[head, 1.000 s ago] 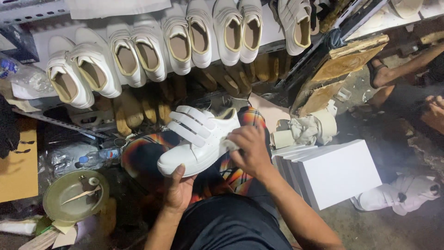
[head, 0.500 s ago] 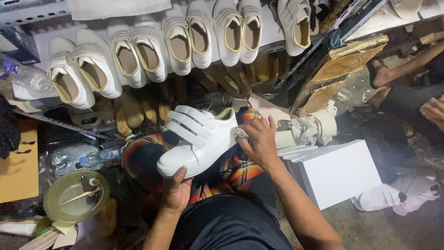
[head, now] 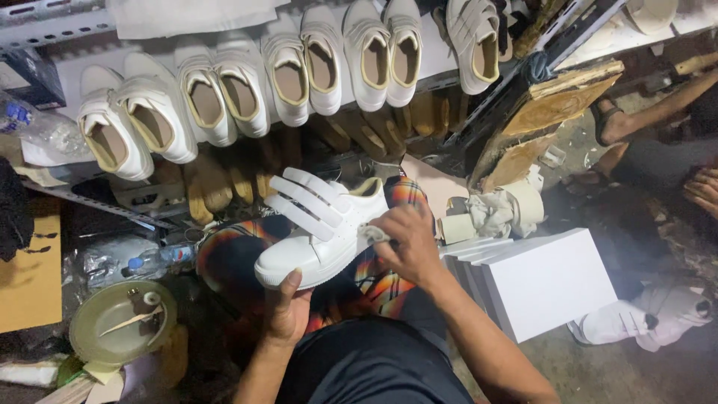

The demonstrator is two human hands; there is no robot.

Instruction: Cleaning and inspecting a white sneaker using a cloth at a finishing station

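A white strap sneaker (head: pixel 318 228) lies sole-down across my lap on a plaid cloth (head: pixel 378 273), toe toward the lower left. My left hand (head: pixel 288 310) grips its toe end from below, thumb on the front of the sole. My right hand (head: pixel 407 243) presses a small white rag (head: pixel 372 233) against the side of the shoe near the heel. The three straps stand up loose.
A row of white sneakers (head: pixel 284 75) stands on a shelf above, with wooden shoe lasts (head: pixel 224 183) below it. White boxes (head: pixel 538 280) stand to the right, a tape roll (head: pixel 520 209) behind them. A dish with a stick (head: pixel 120 325) and a plastic bottle (head: pixel 161 258) lie left. Another person's foot (head: pixel 613 123) is far right.
My right hand has shifted back and forth along the shoe's heel side, from the side to the heel and back toward the middle. The shoe and my left hand stayed put.
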